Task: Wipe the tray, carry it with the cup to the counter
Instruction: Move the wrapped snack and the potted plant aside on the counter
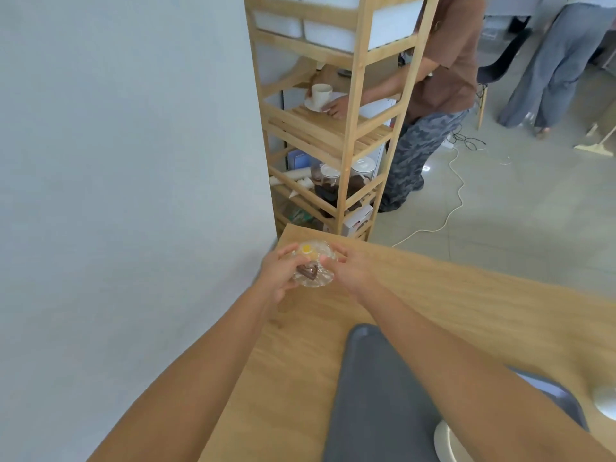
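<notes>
A dark grey tray point(373, 395) lies on the wooden table point(466, 311) near me, partly under my right forearm. A white round object point(448, 443) sits on it at the bottom edge; whether it is the cup I cannot tell. Both my hands reach to the table's far left corner. My left hand point(278, 273) and my right hand point(350, 266) grip the two sides of a clear glass dish point(313, 266) that holds a brown piece and a yellow piece.
A wooden shelf rack point(350, 128) stands beyond the table against the white wall point(116, 161). Another person point(440, 78) holds a white cup on a saucer point(321, 96) at the rack. A white cable point(456, 195) runs across the floor. A white object point(605, 400) sits at the table's right edge.
</notes>
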{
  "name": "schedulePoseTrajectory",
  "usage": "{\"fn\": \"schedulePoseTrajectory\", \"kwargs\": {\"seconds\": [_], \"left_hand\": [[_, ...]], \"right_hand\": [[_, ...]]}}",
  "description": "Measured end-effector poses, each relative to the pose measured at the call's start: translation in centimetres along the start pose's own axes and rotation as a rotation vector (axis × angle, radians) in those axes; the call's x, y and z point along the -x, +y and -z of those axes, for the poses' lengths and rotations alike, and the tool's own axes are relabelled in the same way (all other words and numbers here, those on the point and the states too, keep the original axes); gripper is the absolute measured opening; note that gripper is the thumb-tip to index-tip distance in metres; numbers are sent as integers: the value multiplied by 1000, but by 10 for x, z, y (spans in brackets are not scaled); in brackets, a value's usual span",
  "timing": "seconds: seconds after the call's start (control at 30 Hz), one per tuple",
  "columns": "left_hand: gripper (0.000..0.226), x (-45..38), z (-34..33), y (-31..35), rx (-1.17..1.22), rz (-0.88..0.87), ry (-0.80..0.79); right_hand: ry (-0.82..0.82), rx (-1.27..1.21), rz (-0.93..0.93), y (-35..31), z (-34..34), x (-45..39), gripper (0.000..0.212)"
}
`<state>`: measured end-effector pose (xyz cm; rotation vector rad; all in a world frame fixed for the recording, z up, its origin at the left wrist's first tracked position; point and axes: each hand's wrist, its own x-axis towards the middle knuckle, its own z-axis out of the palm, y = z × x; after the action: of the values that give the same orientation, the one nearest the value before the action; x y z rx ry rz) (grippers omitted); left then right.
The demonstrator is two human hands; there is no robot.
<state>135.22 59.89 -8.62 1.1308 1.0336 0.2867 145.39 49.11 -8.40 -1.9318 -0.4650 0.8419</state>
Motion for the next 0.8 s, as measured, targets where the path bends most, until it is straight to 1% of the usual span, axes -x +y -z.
{"fn": "schedulePoseTrajectory", "kwargs": {"seconds": [0.2,0.37,0.43,0.5,0.6,0.67,0.73,0.8], "left_hand": [[52,-44,4,1,-35,-19,34],[54,-57,8,5,-50,-36,47],[56,-58,8,5,-80,-57,68],[63,-55,6,4,-143,-95,116],[70,-38,-8,7,-280,-202,292],[68,-20,-26,10,-359,-300,346],[63,1,-52,15,-430,-400,308],[58,24,-86,21,-494,-473,216]], "right_hand": [[5,-26,-37,2,-17,-34,59],[40,69,-18,-4,-30,-47,57],[60,108,0,-6,-34,-49,58],[47,150,17,-11,-32,-42,62],[-16,183,28,-19,-14,-26,67],[-23,193,59,-23,11,-12,67],[16,201,92,-25,44,8,63],[73,226,112,-23,83,32,55]]}}
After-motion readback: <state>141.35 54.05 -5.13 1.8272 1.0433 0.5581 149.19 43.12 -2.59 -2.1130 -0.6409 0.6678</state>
